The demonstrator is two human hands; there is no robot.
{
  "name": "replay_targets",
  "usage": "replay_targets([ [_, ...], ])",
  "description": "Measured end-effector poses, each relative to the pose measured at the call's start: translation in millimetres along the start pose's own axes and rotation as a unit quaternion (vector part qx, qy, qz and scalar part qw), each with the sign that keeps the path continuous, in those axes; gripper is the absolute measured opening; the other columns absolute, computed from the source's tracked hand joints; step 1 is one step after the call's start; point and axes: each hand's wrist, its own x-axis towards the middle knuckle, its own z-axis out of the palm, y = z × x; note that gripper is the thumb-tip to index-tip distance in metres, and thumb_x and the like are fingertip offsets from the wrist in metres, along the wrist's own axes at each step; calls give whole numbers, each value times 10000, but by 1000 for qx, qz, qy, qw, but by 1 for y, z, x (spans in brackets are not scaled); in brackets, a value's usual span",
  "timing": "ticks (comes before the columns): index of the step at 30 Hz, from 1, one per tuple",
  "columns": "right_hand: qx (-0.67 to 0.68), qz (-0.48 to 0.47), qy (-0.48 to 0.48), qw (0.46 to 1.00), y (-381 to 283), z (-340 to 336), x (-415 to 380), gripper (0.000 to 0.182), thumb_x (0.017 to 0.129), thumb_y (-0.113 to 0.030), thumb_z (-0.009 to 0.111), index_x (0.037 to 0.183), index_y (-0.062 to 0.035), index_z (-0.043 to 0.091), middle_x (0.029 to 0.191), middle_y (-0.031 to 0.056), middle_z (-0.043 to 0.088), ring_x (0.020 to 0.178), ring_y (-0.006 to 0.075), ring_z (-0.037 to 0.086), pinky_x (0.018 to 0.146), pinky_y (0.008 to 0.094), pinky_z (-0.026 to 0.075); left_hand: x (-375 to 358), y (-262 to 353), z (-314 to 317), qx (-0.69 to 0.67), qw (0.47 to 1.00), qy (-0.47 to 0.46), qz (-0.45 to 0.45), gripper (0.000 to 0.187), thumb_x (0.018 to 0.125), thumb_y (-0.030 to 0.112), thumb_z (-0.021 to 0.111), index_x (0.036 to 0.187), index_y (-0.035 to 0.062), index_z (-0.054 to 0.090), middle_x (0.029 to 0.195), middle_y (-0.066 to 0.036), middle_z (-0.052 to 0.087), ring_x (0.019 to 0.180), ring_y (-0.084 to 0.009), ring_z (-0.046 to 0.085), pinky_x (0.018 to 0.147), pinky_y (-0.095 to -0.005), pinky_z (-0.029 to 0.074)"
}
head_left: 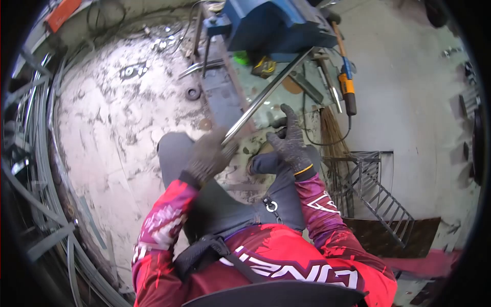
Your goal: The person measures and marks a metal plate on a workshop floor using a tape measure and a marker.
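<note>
My gloved left hand [212,156] is closed round the lower end of a shiny metal tube [268,92]. The tube slants up and to the right, its far end reaching the underside of a large blue machine [279,25]. To the right of the tube is my gloved right hand [290,142], raised above my knee with the index finger stretched out and nothing visible in it. Beyond that hand a yellow and black tape measure [264,67] lies below the blue machine, beside the tube.
An orange and blue power tool [348,87] with a cord lies to the right. Bundled metal lengths [43,169] line the left side. A dark ring [193,93] sits on the stained floor [117,138]. At lower right stands a ladder-like metal frame [378,197].
</note>
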Motion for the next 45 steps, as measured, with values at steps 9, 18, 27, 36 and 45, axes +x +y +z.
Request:
replay_targets([
  [9, -285, -125, 76, 947, -32, -19, 26, 776, 812, -154, 759, 1538, -210, 491, 1114, 152, 627, 910, 377, 681, 784, 496, 568, -178, 25, -132, 160, 985, 55, 12, 98, 784, 167, 745, 753, 143, 656, 666, -58, 617, 591, -289, 625, 560, -413, 447],
  [18, -323, -326, 32, 888, -32, -91, 22, 133, 641, -174, 735, 737, -140, 649, 709, 77, 571, 701, 302, 612, 737, 455, 477, -212, 35, -159, 172, 971, 106, -130, 214, 769, 214, 770, 826, 65, 628, 597, -92, 587, 522, -255, 596, 521, -378, 433],
  [27, -241, -250, -148, 926, -41, -16, -108, 192, 727, -294, 780, 762, -146, 663, 743, 85, 639, 735, 327, 658, 682, 465, 486, -194, 35, -128, 105, 948, -190, -234, 349, 881, 314, 775, 1084, 39, 709, 734, -114, 736, 634, -198, 703, 590, -347, 514],
  [36, -330, -146, -256, 897, -40, -84, -148, 216, 682, -283, 772, 743, -115, 650, 741, 110, 638, 761, 347, 661, 697, 495, 490, -132, 34, -126, 48, 954, -295, -8, 391, 941, 487, 673, 1089, 129, 725, 912, -157, 750, 857, -348, 740, 766, -468, 589],
  [45, -360, -96, -230, 899, 35, -81, -189, 333, 577, -468, 774, 643, -165, 653, 700, 100, 622, 650, 349, 619, 609, 516, 471, 188, -114, 26, 322, 922, -215, 25, 362, 894, 416, 644, 1055, 99, 716, 1007, -200, 734, 1016, -428, 690, 871, -520, 539],
])
